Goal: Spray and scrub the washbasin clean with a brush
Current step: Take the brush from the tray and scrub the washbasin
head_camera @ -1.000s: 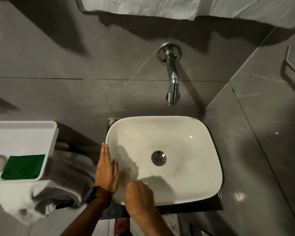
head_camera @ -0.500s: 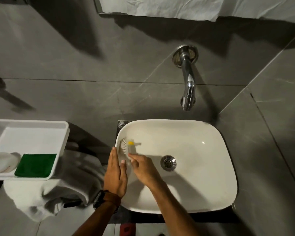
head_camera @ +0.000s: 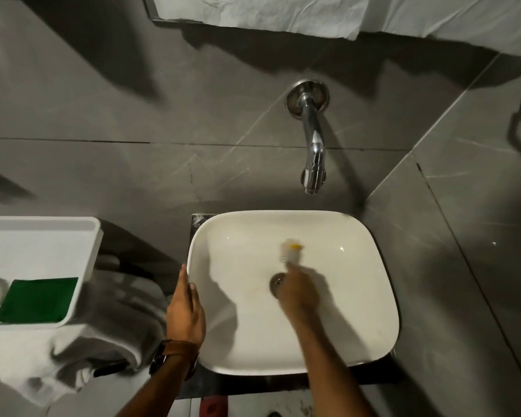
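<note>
Washbasin (head_camera: 358,296), right hand (head_camera: 298,293) gripping blurred brush (head_camera: 289,251), apparently above drain (head_camera: 276,281)

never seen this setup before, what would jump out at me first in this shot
The white washbasin fills the lower middle against dark grey tiles, with the right hand over its drain holding a blurred brush against the bowl's far slope. The left hand rests on the basin's left rim. A chrome tap juts from the wall above, and a bright green pad sits in a white tray to the left.
</note>
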